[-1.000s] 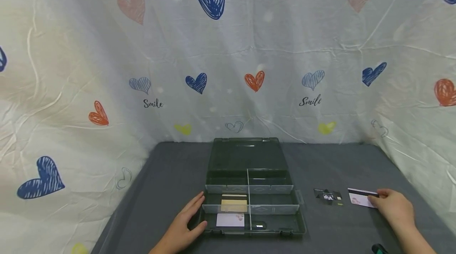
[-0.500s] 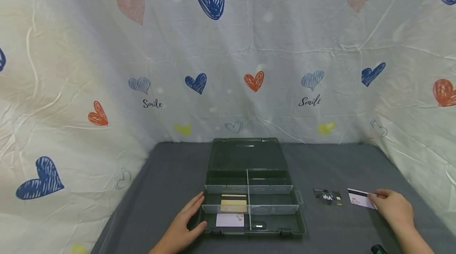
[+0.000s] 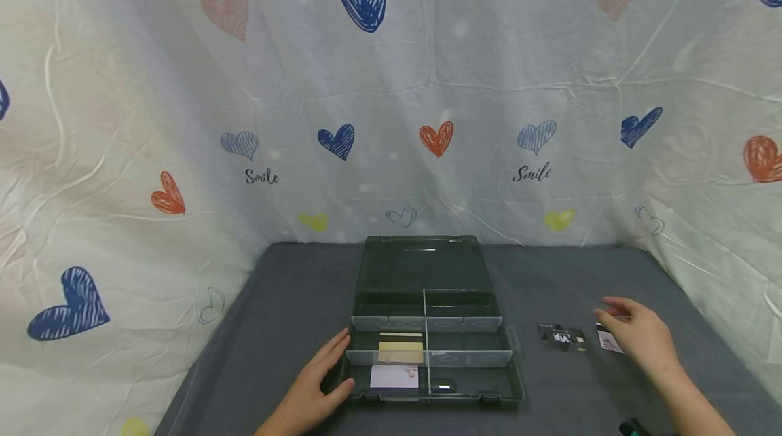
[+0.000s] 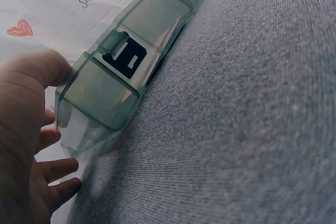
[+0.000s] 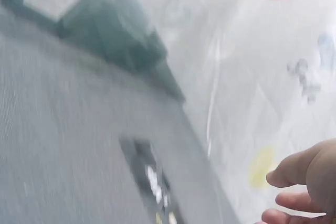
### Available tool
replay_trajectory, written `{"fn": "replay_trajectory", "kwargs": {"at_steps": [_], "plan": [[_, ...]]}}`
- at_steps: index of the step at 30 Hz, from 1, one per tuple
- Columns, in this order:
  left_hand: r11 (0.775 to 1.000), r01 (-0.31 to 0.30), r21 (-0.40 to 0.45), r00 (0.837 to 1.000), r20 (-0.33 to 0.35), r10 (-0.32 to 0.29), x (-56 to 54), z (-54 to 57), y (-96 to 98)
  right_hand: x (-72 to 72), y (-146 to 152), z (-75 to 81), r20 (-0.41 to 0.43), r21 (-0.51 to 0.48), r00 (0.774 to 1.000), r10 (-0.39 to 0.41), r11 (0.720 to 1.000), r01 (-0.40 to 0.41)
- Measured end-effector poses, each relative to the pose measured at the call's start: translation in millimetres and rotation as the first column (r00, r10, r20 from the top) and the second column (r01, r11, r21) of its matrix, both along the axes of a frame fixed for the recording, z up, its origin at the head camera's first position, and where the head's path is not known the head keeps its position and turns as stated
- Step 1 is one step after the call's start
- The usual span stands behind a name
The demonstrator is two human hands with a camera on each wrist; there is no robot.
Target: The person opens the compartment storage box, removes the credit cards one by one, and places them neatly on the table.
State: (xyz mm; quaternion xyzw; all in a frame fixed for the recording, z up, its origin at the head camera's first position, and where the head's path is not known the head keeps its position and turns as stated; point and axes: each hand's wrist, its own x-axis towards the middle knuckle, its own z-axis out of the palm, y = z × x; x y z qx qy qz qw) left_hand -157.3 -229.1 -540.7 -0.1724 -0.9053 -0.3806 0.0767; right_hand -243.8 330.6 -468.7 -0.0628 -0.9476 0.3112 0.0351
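A translucent green compartment box [image 3: 421, 266] stands on the table with its lid raised. My left hand [image 3: 314, 382] rests against its left side, fingers extended; in the left wrist view the thumb touches the box's edge. My right hand [image 3: 641, 337] hovers over a white card [image 3: 609, 341] at the right, hiding most of it. The right fingers are loosely bent and hold nothing in the right wrist view. Left of that card lies a black VIP card [image 3: 562, 337].
Inside the box are a gold card [image 3: 400, 352] in the middle left compartment, a white card [image 3: 394, 376] front left, and a small dark object [image 3: 442, 386] front right. A heart-printed curtain [image 3: 391, 83] borders the grey table [image 3: 305, 286].
My right hand has let go of the white striped card's right end and moved left and up over it. The card stays on the table. The left hand has not moved.
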Motion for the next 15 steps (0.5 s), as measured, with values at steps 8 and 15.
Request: {"fn": "replay_trajectory", "kwargs": {"at_steps": [8,15], "plan": [[1.000,0.005,0.008,0.999,0.051,-0.005,-0.1,1.4,-0.9,6.8,-57,19.1,-0.034,-0.079,0.986,0.163,0.983,-0.165],[1.000,0.011,0.012,0.998,0.068,-0.012,0.3,2.5,-0.7,12.1,-107,27.6,-0.088,-0.154,0.954,0.287,0.942,-0.298]]}}
